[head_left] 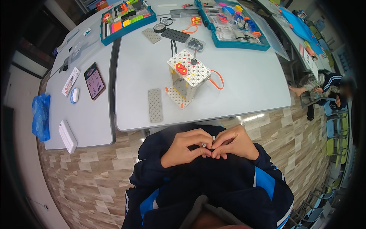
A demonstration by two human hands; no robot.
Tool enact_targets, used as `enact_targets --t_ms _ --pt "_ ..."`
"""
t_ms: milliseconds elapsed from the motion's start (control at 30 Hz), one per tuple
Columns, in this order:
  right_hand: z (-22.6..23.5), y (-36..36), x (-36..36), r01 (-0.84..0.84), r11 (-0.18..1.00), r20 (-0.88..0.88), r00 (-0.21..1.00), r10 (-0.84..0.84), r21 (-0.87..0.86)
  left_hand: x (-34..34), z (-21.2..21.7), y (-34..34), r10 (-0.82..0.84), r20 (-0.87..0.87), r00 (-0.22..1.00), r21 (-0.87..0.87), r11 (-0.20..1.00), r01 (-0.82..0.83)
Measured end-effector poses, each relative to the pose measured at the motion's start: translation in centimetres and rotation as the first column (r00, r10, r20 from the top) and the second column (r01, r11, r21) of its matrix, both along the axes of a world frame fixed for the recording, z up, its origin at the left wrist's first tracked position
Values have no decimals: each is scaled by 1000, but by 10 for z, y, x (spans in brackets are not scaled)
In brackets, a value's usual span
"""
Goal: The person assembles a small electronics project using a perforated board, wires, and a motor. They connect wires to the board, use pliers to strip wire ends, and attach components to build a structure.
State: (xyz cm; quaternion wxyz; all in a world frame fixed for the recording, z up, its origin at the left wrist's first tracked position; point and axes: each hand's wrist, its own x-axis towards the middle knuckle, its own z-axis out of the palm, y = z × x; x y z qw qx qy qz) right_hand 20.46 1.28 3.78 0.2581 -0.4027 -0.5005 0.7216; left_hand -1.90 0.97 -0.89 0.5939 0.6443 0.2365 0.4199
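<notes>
Both hands meet close to the body, below the near edge of the bench (244,103). The left hand (185,147) and right hand (236,143) press their fingertips together around a small pale part (209,142), pinching it between them; most of it is hidden, so its shape cannot be told. On the bench beyond stands a partly built perforated-plate tower (187,78), with red round pieces and a dark upright peg on top and an orange cord at its right. A loose grey perforated strip (155,105) lies just left of it. Two open teal parts cases (236,23) sit at the far side. The build looks part done, with pieces unattached.
</notes>
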Motion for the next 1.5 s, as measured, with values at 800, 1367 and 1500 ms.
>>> enact_targets --t_ms 800,1367,1500 --pt "11 -11 -23 506 809 -289 856 -429 299 6 20 4 242 42 969 284 927 -244" --pt "-17 259 -3 -434 136 431 712 -555 891 38 -5 47 357 -44 933 125 928 -350" --pt "-37 282 -20 -516 223 544 636 -547 827 37 -9 62 492 -187 850 231 863 -449"
